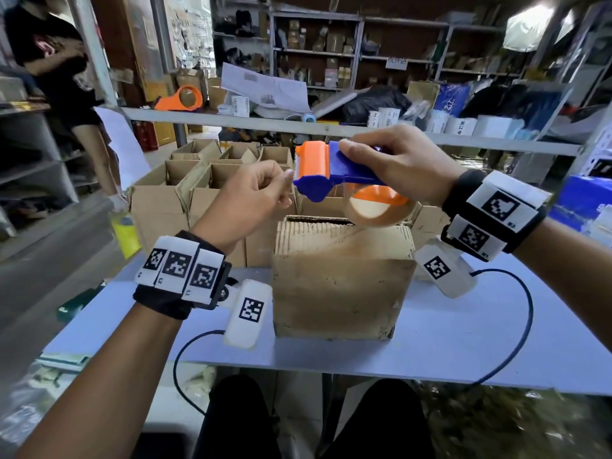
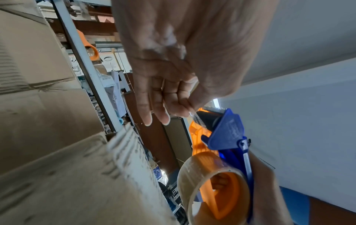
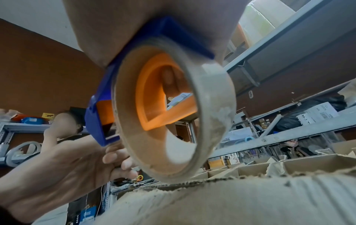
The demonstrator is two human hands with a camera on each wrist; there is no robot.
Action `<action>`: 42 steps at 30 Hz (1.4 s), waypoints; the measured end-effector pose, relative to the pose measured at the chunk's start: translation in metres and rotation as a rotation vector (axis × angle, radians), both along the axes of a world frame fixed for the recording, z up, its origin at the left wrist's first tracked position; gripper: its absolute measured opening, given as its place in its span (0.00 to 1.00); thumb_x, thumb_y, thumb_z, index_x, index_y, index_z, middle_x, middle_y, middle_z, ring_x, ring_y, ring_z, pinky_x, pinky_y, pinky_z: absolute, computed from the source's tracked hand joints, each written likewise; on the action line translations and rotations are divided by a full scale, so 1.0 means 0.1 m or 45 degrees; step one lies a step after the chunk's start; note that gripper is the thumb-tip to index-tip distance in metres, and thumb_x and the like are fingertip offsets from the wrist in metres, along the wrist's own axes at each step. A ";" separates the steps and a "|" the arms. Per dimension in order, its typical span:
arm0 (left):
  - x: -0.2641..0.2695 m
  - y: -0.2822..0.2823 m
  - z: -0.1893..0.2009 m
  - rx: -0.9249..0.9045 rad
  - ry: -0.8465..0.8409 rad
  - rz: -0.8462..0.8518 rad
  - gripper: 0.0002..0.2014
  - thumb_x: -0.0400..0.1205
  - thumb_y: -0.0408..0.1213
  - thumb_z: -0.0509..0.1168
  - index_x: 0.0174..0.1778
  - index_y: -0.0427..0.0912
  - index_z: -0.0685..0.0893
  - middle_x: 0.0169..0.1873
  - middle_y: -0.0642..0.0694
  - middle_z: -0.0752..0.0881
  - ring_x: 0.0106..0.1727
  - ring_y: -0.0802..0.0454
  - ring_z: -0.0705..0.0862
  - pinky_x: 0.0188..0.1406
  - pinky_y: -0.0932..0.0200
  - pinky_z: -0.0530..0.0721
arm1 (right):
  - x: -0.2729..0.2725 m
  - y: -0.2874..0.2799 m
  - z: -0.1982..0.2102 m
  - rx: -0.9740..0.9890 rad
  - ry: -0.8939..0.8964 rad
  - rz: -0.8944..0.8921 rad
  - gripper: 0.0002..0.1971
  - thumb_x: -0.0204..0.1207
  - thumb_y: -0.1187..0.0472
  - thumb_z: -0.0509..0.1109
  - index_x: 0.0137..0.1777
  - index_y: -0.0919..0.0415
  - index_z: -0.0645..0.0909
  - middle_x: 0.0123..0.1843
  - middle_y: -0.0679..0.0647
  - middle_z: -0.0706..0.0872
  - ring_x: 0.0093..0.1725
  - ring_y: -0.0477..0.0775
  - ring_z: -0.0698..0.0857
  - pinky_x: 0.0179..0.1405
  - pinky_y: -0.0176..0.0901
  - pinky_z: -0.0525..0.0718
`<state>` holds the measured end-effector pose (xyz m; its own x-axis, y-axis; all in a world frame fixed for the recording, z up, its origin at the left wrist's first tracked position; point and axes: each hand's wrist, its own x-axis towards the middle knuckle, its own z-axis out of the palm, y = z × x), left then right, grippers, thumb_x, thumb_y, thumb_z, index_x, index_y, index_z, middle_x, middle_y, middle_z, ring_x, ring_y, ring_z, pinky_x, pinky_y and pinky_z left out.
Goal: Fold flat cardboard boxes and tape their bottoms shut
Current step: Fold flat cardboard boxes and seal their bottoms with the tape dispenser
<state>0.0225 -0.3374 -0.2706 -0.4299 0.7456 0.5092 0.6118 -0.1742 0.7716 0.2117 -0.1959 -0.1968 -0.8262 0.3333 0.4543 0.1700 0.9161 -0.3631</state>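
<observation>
Fingers [image 2: 179, 106] first: on the left hand [image 1: 251, 197] the thumb and forefinger are pinched together on the loose end of clear tape [image 2: 194, 116] right at the toothed cutter, and the other fingers hang loosely curled below. Over on the right hand [image 1: 397, 160] the fingers are wrapped round the blue handle of the blue and orange plastic tape dispenser [image 1: 323, 170], with a fingertip poking through the orange hub, so that's a full grip. It's carrying a roll of clear packing tape [image 1: 381, 210] that hangs just above the box, not touching as far as I can tell.

Right under both hands sits the brown corrugated cardboard box [image 1: 341, 286], folded up, with its ribbed flaps on top. It stands near the middle of a pale bluish-white table [image 1: 463, 329]; black cables from the wrist units trail over the front edge.

Just behind the table there's a cluster of open-topped brown cardboard boxes [image 1: 198, 180] packed side by side. Past those, a long grey metal shelf rail [image 1: 231, 122] holds a second orange tape dispenser [image 1: 180, 99], loose papers and small white cartons. A person in a black shirt [image 1: 56, 61] stands far left, and the back wall is all grey racking [image 1: 331, 54] stuffed with parcels. Pretty cluttered stockroom overall.
</observation>
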 end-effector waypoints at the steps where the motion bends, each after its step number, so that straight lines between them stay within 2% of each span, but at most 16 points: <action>1: -0.01 -0.01 -0.01 0.004 -0.006 -0.010 0.16 0.88 0.46 0.60 0.34 0.53 0.81 0.35 0.45 0.89 0.45 0.43 0.90 0.59 0.34 0.86 | 0.00 0.00 -0.01 0.024 -0.014 0.006 0.22 0.90 0.46 0.61 0.39 0.57 0.84 0.33 0.51 0.83 0.32 0.48 0.76 0.36 0.44 0.70; 3: -0.03 -0.03 -0.03 0.001 -0.019 -0.018 0.17 0.88 0.45 0.61 0.32 0.52 0.81 0.32 0.47 0.88 0.43 0.44 0.91 0.57 0.34 0.87 | 0.01 0.00 -0.02 0.054 -0.031 0.000 0.23 0.90 0.46 0.61 0.41 0.63 0.83 0.36 0.59 0.83 0.35 0.55 0.77 0.37 0.48 0.70; 8: -0.01 -0.05 -0.01 0.007 -0.053 -0.062 0.17 0.89 0.41 0.62 0.33 0.46 0.80 0.28 0.51 0.86 0.39 0.47 0.90 0.52 0.35 0.90 | 0.05 0.01 -0.01 0.065 -0.043 0.013 0.24 0.90 0.45 0.61 0.42 0.64 0.83 0.38 0.62 0.84 0.36 0.60 0.78 0.37 0.49 0.70; 15: -0.11 -0.22 0.01 0.023 -0.103 -0.044 0.17 0.90 0.39 0.60 0.35 0.40 0.80 0.33 0.41 0.86 0.40 0.45 0.90 0.52 0.39 0.90 | 0.27 0.21 0.11 0.031 -0.023 -0.022 0.25 0.89 0.44 0.61 0.45 0.66 0.85 0.39 0.65 0.84 0.37 0.64 0.80 0.39 0.50 0.72; 18: -0.09 -0.23 -0.03 0.035 -0.137 -0.085 0.17 0.91 0.41 0.58 0.39 0.39 0.81 0.36 0.43 0.87 0.45 0.49 0.90 0.53 0.42 0.91 | 0.32 0.23 0.10 -0.015 -0.001 -0.027 0.26 0.89 0.44 0.61 0.49 0.68 0.86 0.42 0.67 0.85 0.39 0.66 0.80 0.41 0.51 0.72; 21: -0.06 -0.19 -0.10 0.076 -0.181 -0.159 0.17 0.92 0.46 0.54 0.47 0.42 0.84 0.49 0.50 0.92 0.59 0.57 0.87 0.63 0.48 0.85 | 0.35 0.22 0.04 -0.203 0.050 -0.014 0.26 0.88 0.44 0.63 0.52 0.70 0.86 0.44 0.72 0.84 0.36 0.59 0.77 0.40 0.50 0.72; 23: -0.05 -0.15 -0.21 0.070 -0.163 -0.230 0.17 0.91 0.51 0.54 0.55 0.41 0.80 0.60 0.55 0.90 0.68 0.61 0.83 0.68 0.52 0.77 | 0.36 0.23 0.02 -0.424 0.116 -0.025 0.23 0.88 0.45 0.65 0.51 0.66 0.89 0.42 0.71 0.85 0.36 0.58 0.79 0.35 0.46 0.76; 25: -0.02 -0.10 -0.35 0.026 -0.133 -0.310 0.11 0.89 0.49 0.61 0.52 0.44 0.74 0.66 0.57 0.87 0.71 0.63 0.80 0.69 0.56 0.74 | 0.35 0.25 0.00 -0.706 0.164 -0.037 0.19 0.85 0.45 0.68 0.47 0.58 0.93 0.40 0.61 0.90 0.34 0.52 0.85 0.31 0.36 0.83; 27: -0.01 -0.04 -0.48 -0.039 -0.123 -0.350 0.12 0.86 0.40 0.67 0.50 0.49 0.67 0.70 0.59 0.84 0.67 0.64 0.82 0.64 0.60 0.78 | 0.33 0.28 -0.05 -0.892 0.183 -0.057 0.15 0.82 0.44 0.72 0.44 0.54 0.94 0.41 0.57 0.93 0.33 0.49 0.88 0.32 0.36 0.86; 29: -0.01 0.02 -0.58 -0.068 -0.078 -0.336 0.17 0.84 0.36 0.70 0.50 0.50 0.64 0.72 0.61 0.81 0.66 0.65 0.80 0.66 0.56 0.78 | 0.31 0.31 -0.11 -0.991 0.183 -0.099 0.14 0.82 0.46 0.73 0.45 0.55 0.92 0.38 0.55 0.92 0.30 0.49 0.88 0.29 0.35 0.86; 31: 0.01 0.05 -0.64 -0.061 -0.039 -0.311 0.19 0.82 0.39 0.71 0.50 0.52 0.62 0.72 0.60 0.82 0.76 0.62 0.75 0.77 0.47 0.71 | 0.30 0.35 -0.17 -1.047 0.169 -0.145 0.14 0.82 0.47 0.73 0.47 0.56 0.92 0.36 0.54 0.92 0.28 0.47 0.87 0.27 0.34 0.85; 32: 0.03 0.05 -0.67 -0.042 -0.052 -0.311 0.20 0.82 0.41 0.71 0.49 0.52 0.61 0.71 0.59 0.83 0.77 0.61 0.74 0.79 0.44 0.71 | 0.30 0.36 -0.20 -1.082 0.155 -0.160 0.14 0.82 0.46 0.73 0.49 0.56 0.92 0.36 0.53 0.91 0.27 0.46 0.86 0.27 0.34 0.84; 34: 0.09 0.07 -0.69 -0.013 -0.088 -0.289 0.22 0.80 0.44 0.72 0.48 0.53 0.60 0.67 0.58 0.85 0.74 0.63 0.77 0.74 0.41 0.77 | 0.31 0.39 -0.24 -1.169 0.125 -0.169 0.14 0.83 0.46 0.72 0.54 0.56 0.90 0.35 0.52 0.91 0.26 0.45 0.85 0.25 0.33 0.84; 37: 0.15 0.09 -0.70 0.003 -0.090 -0.208 0.24 0.77 0.48 0.74 0.48 0.55 0.59 0.63 0.59 0.88 0.66 0.69 0.81 0.65 0.46 0.83 | 0.31 0.41 -0.27 -1.231 0.118 -0.154 0.14 0.84 0.47 0.70 0.57 0.56 0.87 0.35 0.51 0.91 0.27 0.45 0.86 0.27 0.35 0.84; 40: 0.17 0.13 -0.71 0.017 -0.086 -0.144 0.26 0.76 0.45 0.75 0.47 0.54 0.59 0.60 0.59 0.89 0.64 0.73 0.81 0.52 0.66 0.81 | 0.29 0.38 -0.26 -1.230 0.110 -0.101 0.13 0.84 0.48 0.69 0.55 0.57 0.87 0.35 0.51 0.91 0.27 0.45 0.86 0.27 0.34 0.84; 42: 0.18 0.15 -0.72 0.024 -0.098 -0.111 0.26 0.77 0.40 0.76 0.47 0.53 0.59 0.58 0.57 0.89 0.63 0.74 0.81 0.45 0.73 0.79 | 0.27 0.36 -0.23 -1.152 0.122 -0.100 0.14 0.84 0.48 0.69 0.52 0.57 0.89 0.36 0.53 0.92 0.28 0.46 0.86 0.28 0.34 0.83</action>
<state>0.0401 -0.3225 -0.3426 -0.4020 0.7726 0.4914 0.5325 -0.2392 0.8119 0.2387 -0.1602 -0.2200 -0.7585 0.6491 0.0575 0.1518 0.2619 -0.9531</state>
